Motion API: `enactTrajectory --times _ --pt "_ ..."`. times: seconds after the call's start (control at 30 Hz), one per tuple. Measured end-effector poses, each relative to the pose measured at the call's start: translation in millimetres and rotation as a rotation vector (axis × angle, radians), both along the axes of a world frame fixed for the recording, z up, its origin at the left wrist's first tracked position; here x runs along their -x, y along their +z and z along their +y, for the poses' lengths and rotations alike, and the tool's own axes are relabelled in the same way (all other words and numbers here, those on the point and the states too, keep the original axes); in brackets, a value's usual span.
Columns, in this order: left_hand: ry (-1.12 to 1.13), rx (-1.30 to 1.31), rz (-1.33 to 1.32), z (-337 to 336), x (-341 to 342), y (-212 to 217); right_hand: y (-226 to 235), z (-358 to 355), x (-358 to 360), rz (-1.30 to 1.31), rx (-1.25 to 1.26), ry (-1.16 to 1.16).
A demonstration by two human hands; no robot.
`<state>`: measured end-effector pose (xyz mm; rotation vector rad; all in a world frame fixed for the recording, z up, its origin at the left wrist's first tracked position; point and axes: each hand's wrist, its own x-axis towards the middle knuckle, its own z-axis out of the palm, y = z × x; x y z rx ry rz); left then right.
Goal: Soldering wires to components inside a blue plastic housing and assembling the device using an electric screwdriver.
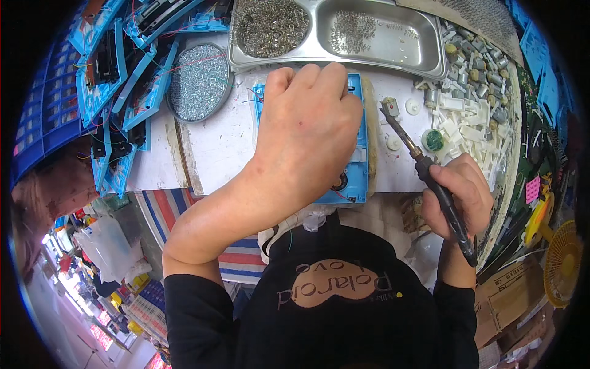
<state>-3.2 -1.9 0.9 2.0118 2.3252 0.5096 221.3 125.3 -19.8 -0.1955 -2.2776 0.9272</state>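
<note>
Blue casing (357, 179) blocked by left hand (310, 123), grip hidden; right hand (464, 194) curled round soldering iron (428, 169); screw dish (200, 119), motors (482, 77) near.

From afar, I view a white tabletop (215, 138) bearing a blue casing (355, 186), metal tray (315, 27), round dish (231, 86) and white parts (456, 111).

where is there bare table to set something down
Bare white tabletop shows between the round dish and the blue casing under the left hand; a smaller patch lies between that casing and the soldering iron. Crowded: the right with white plastic parts, the upper left with blue shells, the top with the metal tray.
</note>
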Motion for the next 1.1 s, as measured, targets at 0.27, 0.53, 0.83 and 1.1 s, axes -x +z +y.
enactTrajectory --times 0.27,0.53,0.83,1.1 --pt "-0.007 -0.015 -0.015 -5.0 2.5 -1.3 0.8 0.0 2.3 -0.007 -0.003 0.0" --pt "-0.018 -0.299 -0.188 -20.0 8.1 -21.1 -1.0 2.4 5.3 0.009 0.018 0.016" --pt "-0.077 -0.353 -0.119 -22.0 4.9 -36.8 -0.1 -0.6 7.0 -0.02 0.033 0.059" --pt "-0.05 -0.335 -0.061 -22.1 1.7 -39.7 -7.6 -6.6 9.4 -0.01 0.046 0.076"
